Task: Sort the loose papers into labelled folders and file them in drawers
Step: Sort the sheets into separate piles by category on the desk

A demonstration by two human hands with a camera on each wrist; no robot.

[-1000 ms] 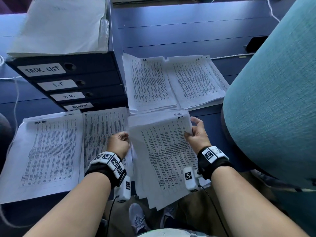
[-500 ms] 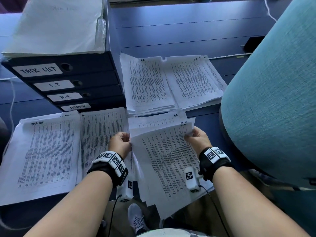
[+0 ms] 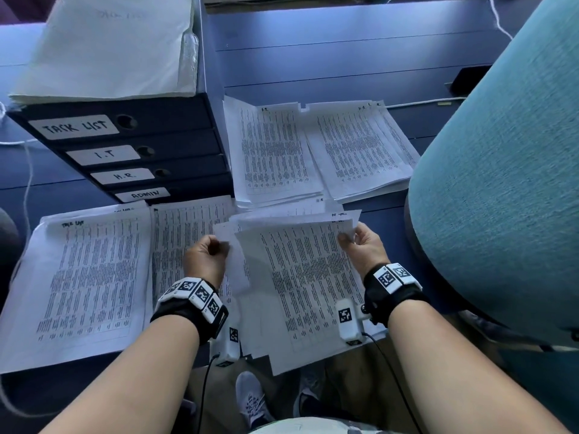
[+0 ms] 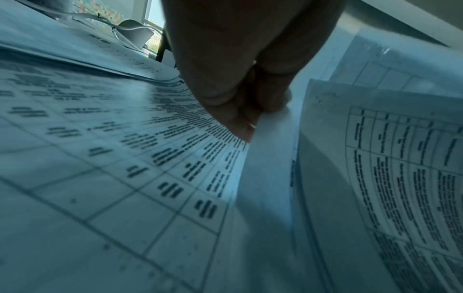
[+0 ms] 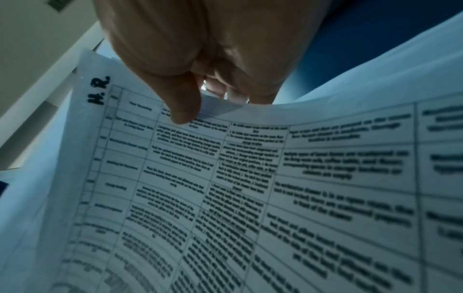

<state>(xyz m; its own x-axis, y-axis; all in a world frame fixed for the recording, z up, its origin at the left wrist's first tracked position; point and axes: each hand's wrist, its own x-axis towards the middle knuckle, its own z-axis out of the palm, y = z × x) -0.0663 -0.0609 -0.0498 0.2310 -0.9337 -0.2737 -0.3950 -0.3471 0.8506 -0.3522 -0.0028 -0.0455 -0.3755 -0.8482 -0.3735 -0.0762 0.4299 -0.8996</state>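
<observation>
A sheaf of printed sheets marked H.R. (image 3: 300, 277) is lifted at the desk's near edge. My left hand (image 3: 208, 253) pinches its left edge (image 4: 265, 142), fingers curled. My right hand (image 3: 360, 242) pinches the top right corner, thumb on the printed face (image 5: 185, 111) beside the "H.R." mark. A dark drawer unit (image 3: 131, 151) at the left rear has drawers labelled TASK LIST, I.T, H.R. and ADMIN, all closed. Sorted stacks lie on the desk: a Task List pile (image 3: 87, 277), another pile (image 3: 188, 233) beside it, an I.T pile (image 3: 272, 151) and an H.R. pile (image 3: 360, 148).
A white folder stack (image 3: 106, 48) lies on top of the drawer unit. A teal chair back (image 3: 501, 183) crowds the right side. A black object (image 3: 470, 78) and a white cable (image 3: 419, 103) lie on the blue desk (image 3: 329, 51) behind the piles.
The held sheaf has been raised and drawn slightly toward me. My right hand shifted from the sheet's upper edge to pinching its top right corner; the left hand keeps its hold.
</observation>
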